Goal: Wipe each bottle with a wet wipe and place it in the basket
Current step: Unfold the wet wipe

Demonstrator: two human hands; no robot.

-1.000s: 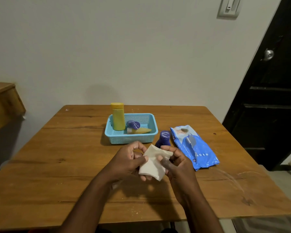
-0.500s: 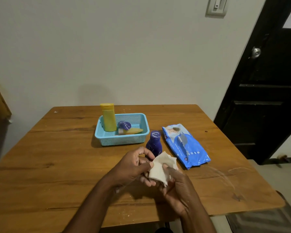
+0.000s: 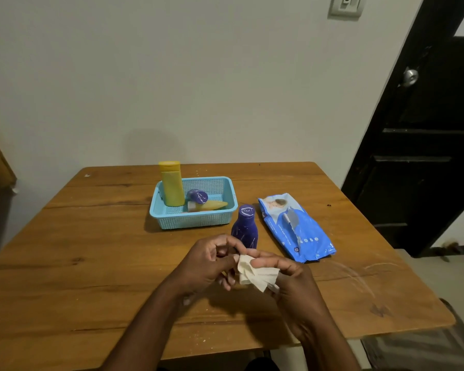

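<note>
White crumpled wet wipe (image 3: 255, 273), flatter a second ago, is now bunched in the right hand (image 3: 292, 277); left hand (image 3: 209, 261) pinches its edge. Upright purple plastic bottle (image 3: 244, 227) stands just beyond, beside the light-blue mesh basket (image 3: 196, 220). Blue wipes pack (image 3: 296, 227) lies right of the bottle.

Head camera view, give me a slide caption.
Both hands bunch a wet wipe before the purple bottle, beside the blue basket.

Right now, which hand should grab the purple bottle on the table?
Probably the left hand. The right hand holds most of the bunched wet wipe, so it is busy, and the purple bottle stands just beyond the left hand's fingers.
</note>
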